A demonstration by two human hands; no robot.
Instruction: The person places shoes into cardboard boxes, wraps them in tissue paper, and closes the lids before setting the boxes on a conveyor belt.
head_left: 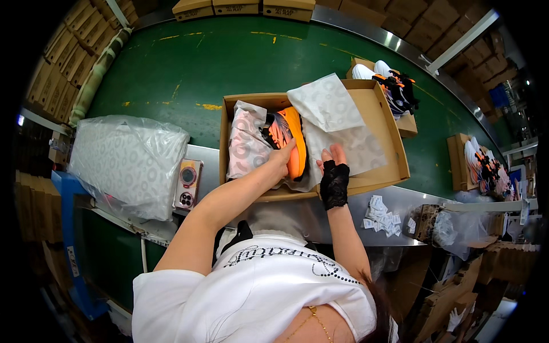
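Note:
An open cardboard shoebox [230, 103] lies in front of me, lined with patterned tissue paper [327, 104]. My left hand [280, 160] grips an orange and black sneaker [298, 131] that lies on its side in the box, its bright orange sole turned to the right. To the left of that shoe, a tissue-covered bundle [249, 143] fills the box's end; what is inside it is mostly hidden. My right hand [334, 174], in a black lace fingerless glove, is held with fingers stretched over the tissue near the box's front wall, holding nothing.
On the left lies a plastic-wrapped stack of patterned tissue [128, 163], beside a phone [187, 184]. Small white packets [382, 217] are heaped on the metal ledge at right. More sneakers [394, 86] sit on boxes along the green conveyor belt [223, 57]. Shoeboxes [235, 8] stand at the far side.

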